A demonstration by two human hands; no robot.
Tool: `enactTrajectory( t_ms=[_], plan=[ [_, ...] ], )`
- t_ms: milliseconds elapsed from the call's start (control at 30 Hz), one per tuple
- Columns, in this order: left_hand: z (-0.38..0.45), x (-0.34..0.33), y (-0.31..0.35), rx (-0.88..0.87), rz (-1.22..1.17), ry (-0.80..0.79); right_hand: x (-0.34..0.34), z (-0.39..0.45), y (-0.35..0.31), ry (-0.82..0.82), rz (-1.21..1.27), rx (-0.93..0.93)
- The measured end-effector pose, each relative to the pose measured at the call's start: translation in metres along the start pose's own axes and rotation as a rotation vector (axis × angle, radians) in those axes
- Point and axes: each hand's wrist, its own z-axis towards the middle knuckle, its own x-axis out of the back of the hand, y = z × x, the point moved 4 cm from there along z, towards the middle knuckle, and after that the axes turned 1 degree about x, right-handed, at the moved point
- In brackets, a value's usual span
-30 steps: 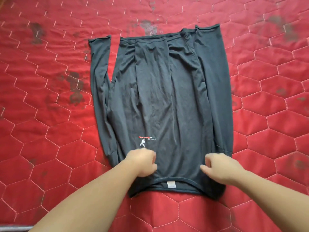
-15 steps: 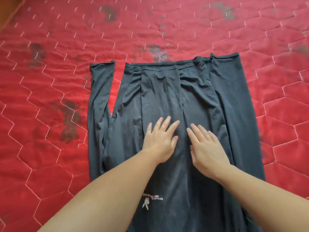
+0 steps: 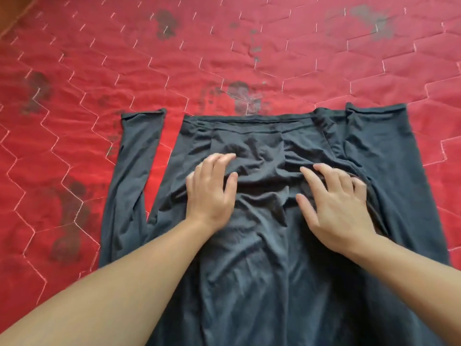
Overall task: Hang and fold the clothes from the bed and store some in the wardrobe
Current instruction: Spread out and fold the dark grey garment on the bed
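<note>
Dark grey shirt (image 3: 262, 283), plain, red quilted bedcover (image 3: 74, 71), pale hexagon stitching, dark smudged patches

Two bare forearms come in from the bottom edge, with no sleeves, watch, bracelet or ring on either. The left hand (image 3: 210, 193) and the right hand (image 3: 335, 208) wear no gloves. The fingernails are short and unpainted. Nothing else of the person's body or clothing shows in the view.
</note>
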Motion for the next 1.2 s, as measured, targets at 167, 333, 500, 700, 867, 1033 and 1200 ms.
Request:
enactTrajectory(
  t_ms=[167,333,500,700,867,1033,1200],
  plan=[
    [0.055,-0.014,-0.050,0.126,0.183,-0.230,-0.009,0.059,-0.027,0.041,0.048,0.047],
    [0.064,-0.008,-0.083,0.151,0.253,-0.180,-0.013,0.087,0.018,0.018,0.141,-0.136],
    [0.067,0.001,-0.081,0.169,0.091,-0.100,-0.011,0.089,0.052,-0.119,0.097,-0.081],
    [0.071,0.010,-0.094,0.156,0.091,-0.076,-0.004,0.095,0.074,-0.127,-0.014,-0.208],
    [0.068,-0.001,-0.092,0.175,0.324,-0.118,-0.015,0.102,-0.022,-0.048,0.010,-0.020],
    [0.070,0.004,-0.106,0.170,0.372,-0.152,-0.031,0.107,-0.018,-0.065,0.014,-0.080],
    [0.071,0.011,-0.110,0.221,0.364,-0.145,-0.027,0.111,0.010,-0.062,-0.020,-0.097]
  ],
)
